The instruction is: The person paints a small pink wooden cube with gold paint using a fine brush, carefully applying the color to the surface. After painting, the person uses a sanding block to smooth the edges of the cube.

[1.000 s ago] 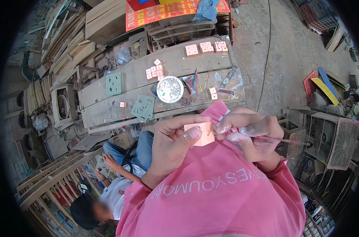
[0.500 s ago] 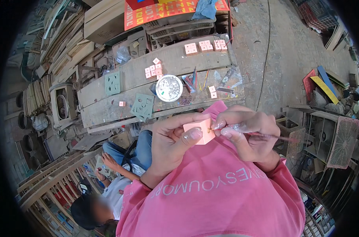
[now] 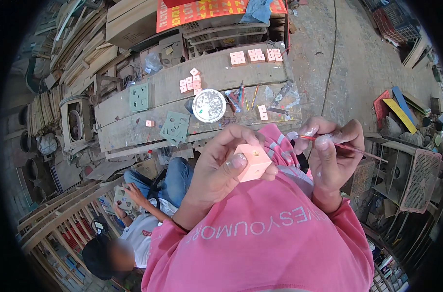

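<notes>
Pink cube (image 3: pixel 253 163), smooth, dotted, in left hand (image 3: pixel 221 168); right hand (image 3: pixel 331 155) pinches thin brush (image 3: pixel 345 146)

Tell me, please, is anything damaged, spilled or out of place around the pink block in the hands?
Nothing stands out. The left hand holds the pink block intact, the right hand holds a thin red brush, and the other pink blocks lie on the wooden workbench.

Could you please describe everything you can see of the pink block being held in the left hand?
The pink block is a small cube, apparently painted wood, matte, with a small dark hole in its upper face. It is tilted, held in front of the chest by the left hand, thumb pressed on its near face, fingers curled behind. The right hand is apart from it.
</notes>
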Demonstrator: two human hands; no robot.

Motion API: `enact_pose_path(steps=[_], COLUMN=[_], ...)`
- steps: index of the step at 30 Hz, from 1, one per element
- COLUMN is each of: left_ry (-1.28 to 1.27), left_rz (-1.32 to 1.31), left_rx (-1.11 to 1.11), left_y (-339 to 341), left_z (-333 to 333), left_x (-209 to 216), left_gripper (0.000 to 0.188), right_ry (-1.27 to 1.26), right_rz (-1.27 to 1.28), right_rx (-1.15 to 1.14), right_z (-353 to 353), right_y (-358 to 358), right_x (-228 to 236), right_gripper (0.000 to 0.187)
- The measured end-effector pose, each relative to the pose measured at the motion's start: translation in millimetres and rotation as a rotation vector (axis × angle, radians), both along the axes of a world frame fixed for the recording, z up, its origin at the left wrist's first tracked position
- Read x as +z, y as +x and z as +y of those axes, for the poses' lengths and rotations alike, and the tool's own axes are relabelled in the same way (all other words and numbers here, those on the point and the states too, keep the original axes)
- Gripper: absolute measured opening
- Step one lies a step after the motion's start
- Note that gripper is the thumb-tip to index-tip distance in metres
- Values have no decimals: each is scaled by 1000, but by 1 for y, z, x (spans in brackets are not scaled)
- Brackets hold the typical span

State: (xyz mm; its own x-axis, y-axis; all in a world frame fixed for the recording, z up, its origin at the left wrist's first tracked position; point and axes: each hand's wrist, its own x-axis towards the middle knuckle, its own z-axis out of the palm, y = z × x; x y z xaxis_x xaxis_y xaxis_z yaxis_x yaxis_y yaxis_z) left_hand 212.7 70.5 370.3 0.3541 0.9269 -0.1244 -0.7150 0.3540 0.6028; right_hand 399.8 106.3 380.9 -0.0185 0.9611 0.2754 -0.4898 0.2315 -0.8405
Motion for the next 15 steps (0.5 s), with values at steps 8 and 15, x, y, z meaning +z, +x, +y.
enact_pose_path(steps=[8,15], left_ry=[-19,-53], left_rz=[-69,-194], left_rx=[-35,-3], left_y=[0,1], left_z=[-2,0], left_x=[-4,-15], left_gripper=[38,35], right_ry=[-33,-51], right_rz=[3,32], right_rx=[25,52], right_z=[-3,-5], right_y=[-3,-6], right_x=[-3,-1], right_gripper=[23,23])
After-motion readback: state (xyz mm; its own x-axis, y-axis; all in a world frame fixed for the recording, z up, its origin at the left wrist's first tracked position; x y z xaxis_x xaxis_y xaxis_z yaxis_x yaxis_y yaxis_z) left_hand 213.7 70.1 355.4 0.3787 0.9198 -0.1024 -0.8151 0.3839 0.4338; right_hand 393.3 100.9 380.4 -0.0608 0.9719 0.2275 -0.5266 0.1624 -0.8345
